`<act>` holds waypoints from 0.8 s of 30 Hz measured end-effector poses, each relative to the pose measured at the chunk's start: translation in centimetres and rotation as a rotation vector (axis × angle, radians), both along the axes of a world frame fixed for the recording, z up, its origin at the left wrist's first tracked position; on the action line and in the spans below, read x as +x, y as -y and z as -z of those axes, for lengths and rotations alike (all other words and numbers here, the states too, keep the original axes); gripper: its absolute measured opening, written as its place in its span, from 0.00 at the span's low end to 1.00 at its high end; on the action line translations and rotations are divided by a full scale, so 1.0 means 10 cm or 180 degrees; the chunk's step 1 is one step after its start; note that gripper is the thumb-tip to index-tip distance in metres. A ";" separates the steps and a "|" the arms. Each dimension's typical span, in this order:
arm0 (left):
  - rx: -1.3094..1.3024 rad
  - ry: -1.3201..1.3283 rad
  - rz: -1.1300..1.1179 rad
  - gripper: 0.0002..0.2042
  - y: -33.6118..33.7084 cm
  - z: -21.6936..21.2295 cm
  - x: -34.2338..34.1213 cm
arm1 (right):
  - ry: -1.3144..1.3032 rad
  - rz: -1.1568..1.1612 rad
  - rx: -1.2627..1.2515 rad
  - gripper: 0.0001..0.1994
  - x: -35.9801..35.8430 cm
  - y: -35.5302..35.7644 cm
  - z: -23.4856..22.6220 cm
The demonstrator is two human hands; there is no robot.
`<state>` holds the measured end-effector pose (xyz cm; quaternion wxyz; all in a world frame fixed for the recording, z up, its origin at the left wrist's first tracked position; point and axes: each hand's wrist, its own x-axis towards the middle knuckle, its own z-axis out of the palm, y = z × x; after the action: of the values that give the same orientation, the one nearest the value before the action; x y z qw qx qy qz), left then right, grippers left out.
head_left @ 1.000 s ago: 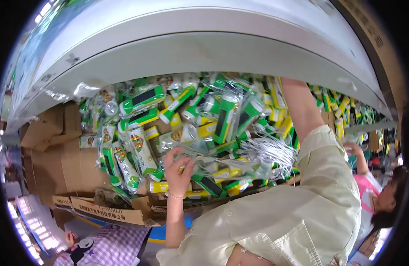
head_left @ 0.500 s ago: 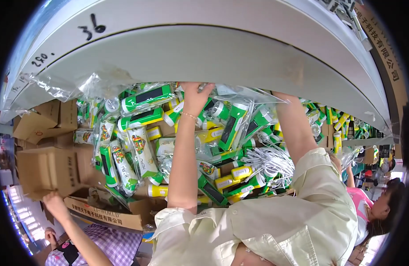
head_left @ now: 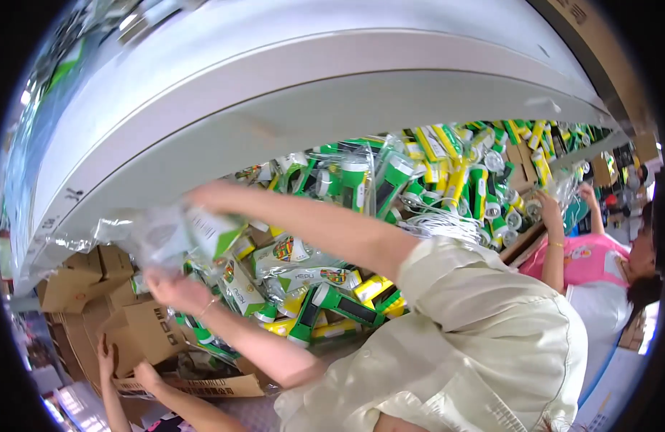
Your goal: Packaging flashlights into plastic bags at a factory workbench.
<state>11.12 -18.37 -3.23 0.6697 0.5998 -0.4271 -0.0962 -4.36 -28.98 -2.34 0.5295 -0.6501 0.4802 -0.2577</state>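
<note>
My left hand [head_left: 177, 291] is at the left of the pile, blurred, its fingertips against the lower side of a crumpled clear plastic bag [head_left: 156, 234]. Motion hides how its fingers are set. My right arm reaches across to the left, and my right hand [head_left: 206, 196] is closed at the top of a white-and-green bagged packet [head_left: 213, 232], its fingers partly hidden. Below and to the right lie green-and-white flashlights [head_left: 347, 308] with dark panels, yellow ones [head_left: 372, 288], and white printed packets [head_left: 314, 277] in clear bags.
A pale shelf edge [head_left: 311, 90] curves above the pile. White cables [head_left: 448, 225] lie beside my right upper arm. Open cardboard boxes [head_left: 141, 331] stand at the left, with a co-worker's hands [head_left: 145, 374] at one. Another person in pink [head_left: 563, 263] works at the right.
Both my hands have moved left from the middle and right of the pile to the plastic bag. My view has swung. The co-worker on the left now has both hands at the box.
</note>
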 end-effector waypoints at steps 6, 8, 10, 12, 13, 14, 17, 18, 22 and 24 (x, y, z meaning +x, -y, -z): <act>0.0384 0.0119 -0.0286 0.16 -0.17 -0.40 0.66 | 0.0613 0.0488 -0.1640 0.45 0.16 -0.46 -0.28; 0.0388 -0.0205 0.0203 0.16 -0.21 -0.44 0.43 | -0.0779 0.1253 -0.2097 0.37 -0.60 -0.51 -0.28; 0.0377 -0.0542 0.0672 0.16 -0.38 -0.50 -0.05 | -0.2369 0.2014 -0.1997 0.28 -1.63 -0.40 -0.38; 0.0360 -0.0893 0.1097 0.16 -0.56 -0.55 -0.45 | -0.2344 0.2753 -0.3493 0.21 -2.86 -0.46 -0.19; 0.0327 -0.1074 0.1343 0.16 -0.57 -0.40 -0.54 | -0.1168 0.3213 -0.3584 0.18 -3.50 -0.42 0.03; 0.0332 -0.1222 0.1453 0.16 -0.60 -0.07 -0.57 | -0.2630 0.2760 -0.4237 0.15 -3.66 -0.71 -0.20; 0.0669 -0.2631 0.2716 0.17 -0.59 0.31 -1.27 | -0.2395 0.2582 -0.1252 0.21 -4.87 -0.98 -0.16; 0.0676 -0.3073 0.3382 0.16 -0.64 0.31 -1.45 | -0.2380 0.2189 -0.0126 0.25 -4.86 -1.02 -0.18; 0.1368 -0.2415 0.4221 0.15 -0.97 0.28 -2.49 | -0.1000 0.2466 0.0060 0.41 -4.71 -1.60 0.21; 0.1697 -0.2378 0.4544 0.08 -1.07 0.16 -2.70 | -0.0273 0.2565 -0.0529 0.43 -4.46 -1.78 0.29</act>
<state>-15.91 -7.69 -4.81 0.3817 0.2530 -0.4170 -0.7851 -49.00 -11.22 -5.21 0.3115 -0.4607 0.6955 -0.4550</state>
